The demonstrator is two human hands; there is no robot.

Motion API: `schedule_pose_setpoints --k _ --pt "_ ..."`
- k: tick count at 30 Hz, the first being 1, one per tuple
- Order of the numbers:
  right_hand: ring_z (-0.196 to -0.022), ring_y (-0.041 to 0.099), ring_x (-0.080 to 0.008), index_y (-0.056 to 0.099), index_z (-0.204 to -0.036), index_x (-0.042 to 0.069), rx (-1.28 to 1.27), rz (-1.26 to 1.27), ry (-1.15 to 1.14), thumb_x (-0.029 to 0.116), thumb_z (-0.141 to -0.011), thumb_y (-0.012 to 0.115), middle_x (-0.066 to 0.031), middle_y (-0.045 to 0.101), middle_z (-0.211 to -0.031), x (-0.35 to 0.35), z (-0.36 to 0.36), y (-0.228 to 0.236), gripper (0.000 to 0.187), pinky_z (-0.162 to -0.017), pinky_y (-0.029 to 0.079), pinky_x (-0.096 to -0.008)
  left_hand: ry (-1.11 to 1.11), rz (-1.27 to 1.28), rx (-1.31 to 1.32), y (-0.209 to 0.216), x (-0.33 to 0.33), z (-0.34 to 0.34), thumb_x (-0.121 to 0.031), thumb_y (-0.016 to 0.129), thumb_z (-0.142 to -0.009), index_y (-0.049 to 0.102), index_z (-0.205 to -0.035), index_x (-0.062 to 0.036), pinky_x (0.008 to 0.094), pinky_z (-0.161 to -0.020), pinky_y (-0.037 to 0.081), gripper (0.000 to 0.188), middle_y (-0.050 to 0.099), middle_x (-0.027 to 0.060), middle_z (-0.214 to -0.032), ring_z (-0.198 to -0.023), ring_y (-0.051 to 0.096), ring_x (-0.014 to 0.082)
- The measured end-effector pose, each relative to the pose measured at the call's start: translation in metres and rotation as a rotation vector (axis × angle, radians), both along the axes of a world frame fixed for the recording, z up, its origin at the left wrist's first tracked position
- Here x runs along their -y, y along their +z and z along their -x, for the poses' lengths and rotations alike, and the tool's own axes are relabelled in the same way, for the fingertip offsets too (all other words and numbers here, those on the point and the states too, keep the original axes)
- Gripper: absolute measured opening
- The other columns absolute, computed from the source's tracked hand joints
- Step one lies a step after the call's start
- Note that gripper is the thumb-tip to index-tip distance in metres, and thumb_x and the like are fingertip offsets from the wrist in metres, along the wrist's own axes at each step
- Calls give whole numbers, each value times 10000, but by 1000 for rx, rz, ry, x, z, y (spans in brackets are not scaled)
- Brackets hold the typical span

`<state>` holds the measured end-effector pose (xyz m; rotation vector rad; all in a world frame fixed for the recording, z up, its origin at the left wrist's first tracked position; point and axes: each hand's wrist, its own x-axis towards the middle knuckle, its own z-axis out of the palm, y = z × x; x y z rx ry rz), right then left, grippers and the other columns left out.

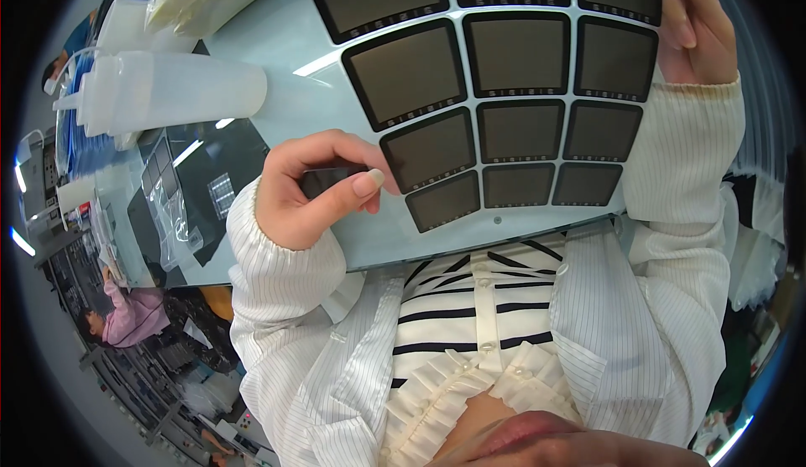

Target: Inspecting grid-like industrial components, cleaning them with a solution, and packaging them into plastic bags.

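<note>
From where I'm standing, the pale worktop (302, 106) is carrying everything, its near edge running just in front of the wearer's torso. Black-bordered dark panels (516, 131) are filling its middle and right, reaching toward that near edge; they are sitting in straight columns with narrow gaps, probably so each one can be reached separately. A dark mat (222, 148) is lying toward the left end, perhaps giving loose things their own spot. A translucent squeeze bottle (180, 89) is apparently standing beyond it, likely placed aside to leave the panels unobstructed. The right hand (705, 35) is resting at the panels' right side, perhaps steadying them; its fingers are curling, but I can't tell whether they're gripping. The left hand (281, 190) is holding its fingers closed around a small dark piece (332, 180), beside the left column, seemingly for close control.
</note>
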<state>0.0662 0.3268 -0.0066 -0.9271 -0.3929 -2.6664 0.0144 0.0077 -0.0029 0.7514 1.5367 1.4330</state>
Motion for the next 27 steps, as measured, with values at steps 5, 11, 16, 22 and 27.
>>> schedule_pose_setpoints --k 5,11,16,22,27 --pt "-311 335 -74 467 -594 92 640 -1131 -990 266 -1004 340 26 338 -349 15 -38 45 463 -365 360 -209 -14 26 -4 3 1 2 -63 585 -851 617 -904 25 256 -644 487 108 661 105 -829 -677 584 128" --pt "-302 310 -93 350 -423 137 661 -1078 -956 306 -1011 295 15 317 -340 18 -38 50 614 -343 316 -216 31 -11 11 1 3 0 -66 601 -846 624 -964 29 257 -648 489 153 661 102 -831 -687 585 126" --pt "-313 312 -107 339 -406 137 605 -1166 -931 325 -1011 284 2 307 -339 5 -41 51 636 -360 322 -219 14 -1 5 0 2 0 -69 613 -846 624 -992 27 254 -653 489 175 661 97 -835 -697 588 124" --pt "-338 333 -121 339 -403 123 530 -1180 -877 340 -1011 273 -16 320 -353 -4 -43 50 649 -398 352 -229 6 9 -41 0 -1 1 -88 640 -837 620 -940 17 243 -651 477 149 646 71 -821 -689 576 117" --pt "-358 347 -129 337 -404 112 479 -1167 -860 340 -1011 268 -32 330 -363 -11 -43 51 651 -428 370 -239 -23 67 -147 2 1 2 -105 653 -833 599 -858 -3 229 -632 452 118 611 36 -759 -665 554 101"
